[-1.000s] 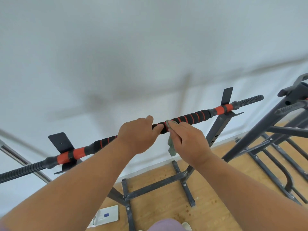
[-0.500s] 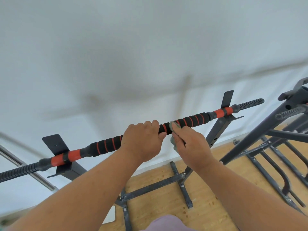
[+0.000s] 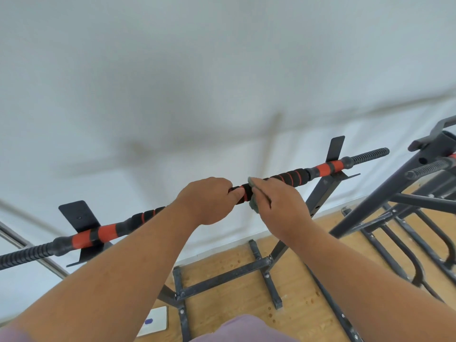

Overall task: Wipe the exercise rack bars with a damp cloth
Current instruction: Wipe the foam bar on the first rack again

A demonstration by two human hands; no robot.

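Since a second ago the right hand (image 3: 278,206) and its cloth (image 3: 253,193) have slid a little along the bar (image 3: 291,177) toward its right end, and the left hand (image 3: 209,201) has kept its place. The left hand's fingers are curled round the foam grip, steadying it; the right hand's fingers pinch the grey cloth folded over the bar, just beside the left thumb. The bar's long axis runs from the lower left up to the upper right, resting in two black brackets on the rack's uprights. The unwiped foam probably lies to the right of the cloth, so the next stroke likely runs that way, with the right bracket (image 3: 334,148) as the stop. A second rack (image 3: 394,188) stands near on the right, apart from the hands; a white card (image 3: 155,320) lies on the wooden floor (image 3: 303,294) below
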